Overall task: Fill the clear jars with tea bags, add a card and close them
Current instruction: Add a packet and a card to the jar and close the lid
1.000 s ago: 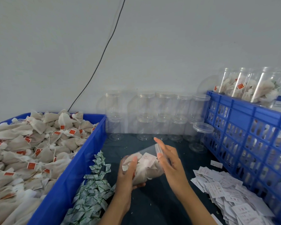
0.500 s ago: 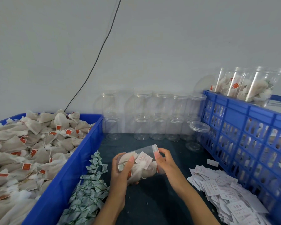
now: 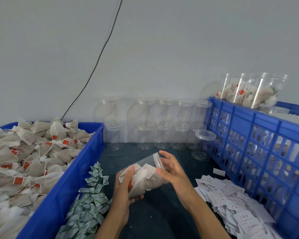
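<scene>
At the far left, a deep blue plastic bin (image 3: 62,192) is heaped with soft beige tea bags with red tags (image 3: 33,152); just beside its right wall, a loose pile of small green-and-white folded sachets (image 3: 88,204) lies on the dark bench (image 3: 154,213). In the middle, a clear plastic jar (image 3: 145,173), tilted with its mouth up and to the right, is held above the bench. It is gripped around its base by the left hand (image 3: 126,185), fingers curled about the wall. Tea bags and a white printed card (image 3: 148,169) are seen inside. The right hand (image 3: 171,169) is at the threaded rim with fingers spread and lightly bent; whether a lid is held cannot be told.

The jar is judged light, thin-walled and smooth, liable to slip or flex, so it is best held low around the body while the lid is turned. Behind, empty clear lidded jars (image 3: 162,125) are stacked against the wall. At the right, white cards (image 3: 231,204) are scattered before a blue slotted crate (image 3: 259,152) bearing filled jars (image 3: 252,90). Free room is confined to the narrow strip between bin and crate.
</scene>
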Demonstrator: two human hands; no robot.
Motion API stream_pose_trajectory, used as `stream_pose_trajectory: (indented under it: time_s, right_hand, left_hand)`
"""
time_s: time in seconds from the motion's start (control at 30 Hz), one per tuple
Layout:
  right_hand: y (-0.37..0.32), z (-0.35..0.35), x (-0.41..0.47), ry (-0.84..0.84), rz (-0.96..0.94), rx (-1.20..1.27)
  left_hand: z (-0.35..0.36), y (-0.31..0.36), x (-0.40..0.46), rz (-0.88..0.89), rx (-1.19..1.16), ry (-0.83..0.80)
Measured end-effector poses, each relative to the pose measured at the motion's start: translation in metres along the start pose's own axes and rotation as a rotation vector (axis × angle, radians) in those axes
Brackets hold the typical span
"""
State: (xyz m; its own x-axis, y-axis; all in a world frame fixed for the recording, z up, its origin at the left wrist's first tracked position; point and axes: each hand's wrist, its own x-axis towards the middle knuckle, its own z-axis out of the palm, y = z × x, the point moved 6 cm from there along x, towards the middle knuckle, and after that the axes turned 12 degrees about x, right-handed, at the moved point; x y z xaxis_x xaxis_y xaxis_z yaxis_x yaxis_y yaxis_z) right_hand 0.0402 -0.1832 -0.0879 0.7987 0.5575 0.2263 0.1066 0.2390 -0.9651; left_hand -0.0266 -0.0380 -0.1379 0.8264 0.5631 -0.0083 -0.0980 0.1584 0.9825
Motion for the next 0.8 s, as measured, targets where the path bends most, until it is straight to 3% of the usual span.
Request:
stream_pose_trajectory:
  time_s: [0.4,0.47,0.6,0.8]
  right_hand:
    - [0.001,0.003,0.005,0.072,-0.038,0.117]
    - [0.001,0.001,0.003,0.100,-0.034,0.143]
    - [0.003,-0.006,0.003,0.202,-0.022,0.173]
    - [0.001,-0.008,0.008,0.291,-0.091,0.128]
  left_hand:
    - [-0.005,0.006,0.004,0.089,0.062,0.078]
    - [-0.002,0.006,0.003,0.066,0.039,0.020]
    - [0.013,-0.003,-0.003,-0.142,-0.030,-0.201]
    - [0.012,0.001,-0.003,-0.091,-0.014,-0.073]
